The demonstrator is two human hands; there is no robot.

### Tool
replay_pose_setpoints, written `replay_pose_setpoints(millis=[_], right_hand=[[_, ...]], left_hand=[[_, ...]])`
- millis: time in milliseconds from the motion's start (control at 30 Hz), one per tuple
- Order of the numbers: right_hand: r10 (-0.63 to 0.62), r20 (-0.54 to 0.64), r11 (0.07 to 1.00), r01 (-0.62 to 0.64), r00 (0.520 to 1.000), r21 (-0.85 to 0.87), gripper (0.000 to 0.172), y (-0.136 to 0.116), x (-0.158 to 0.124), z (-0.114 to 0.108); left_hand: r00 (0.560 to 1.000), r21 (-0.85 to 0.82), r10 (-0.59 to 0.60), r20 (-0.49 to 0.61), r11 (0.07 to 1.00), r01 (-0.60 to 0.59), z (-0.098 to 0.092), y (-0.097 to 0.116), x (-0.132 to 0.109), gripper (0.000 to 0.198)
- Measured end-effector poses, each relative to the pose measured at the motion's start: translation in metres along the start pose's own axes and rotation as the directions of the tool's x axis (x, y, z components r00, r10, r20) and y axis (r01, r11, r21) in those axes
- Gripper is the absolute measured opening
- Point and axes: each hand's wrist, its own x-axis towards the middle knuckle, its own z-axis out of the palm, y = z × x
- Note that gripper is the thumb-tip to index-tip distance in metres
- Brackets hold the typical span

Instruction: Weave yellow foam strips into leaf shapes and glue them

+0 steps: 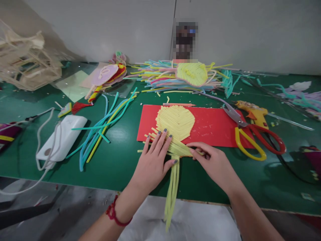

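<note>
A pale yellow leaf-shaped piece of pipe cleaners (pixel 175 120) lies on a red card (pixel 213 127), its strips laid in slanting rows. My left hand (pixel 156 154) rests with fingers stretched flat over the piece's lower left, where loose strip ends stick out. At its lower right, my right hand (pixel 209 155) pinches the ends of the yellow strips between thumb and fingers. Long yellow-green pipe cleaners (pixel 173 187) hang from the bottom over the table's front edge.
Large scissors (pixel 242 122) and a yellow glue gun (pixel 254 112) lie to the right. A white power bank (pixel 62 140) with a cable and loose pipe cleaners (pixel 102 130) lie left. Behind are a multicoloured pipe cleaner pile (pixel 155 80) and a finished-looking fan (pixel 105 75).
</note>
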Motion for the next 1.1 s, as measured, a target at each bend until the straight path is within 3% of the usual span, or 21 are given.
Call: replay_pose_setpoints(millis=[333,633,1100], right_hand=[[-0.024,-0.048,0.997,0.02,0.999,-0.078,0.025,0.001,-0.003,0.004],[-0.16,-0.107,0.985,0.152,0.981,-0.081,0.023,-0.001,-0.004,0.019],[-0.138,-0.08,0.989,0.134,0.987,-0.054,0.021,-0.001,0.002,0.016]], left_hand=[[1.0,-0.002,-0.008,0.025,1.0,0.008,0.002,-0.001,0.0,0.06],[1.0,-0.017,-0.005,0.02,1.0,0.006,0.003,-0.002,0.0,0.056],[1.0,-0.036,-0.003,0.024,0.999,0.004,0.005,-0.002,0.0,0.053]])
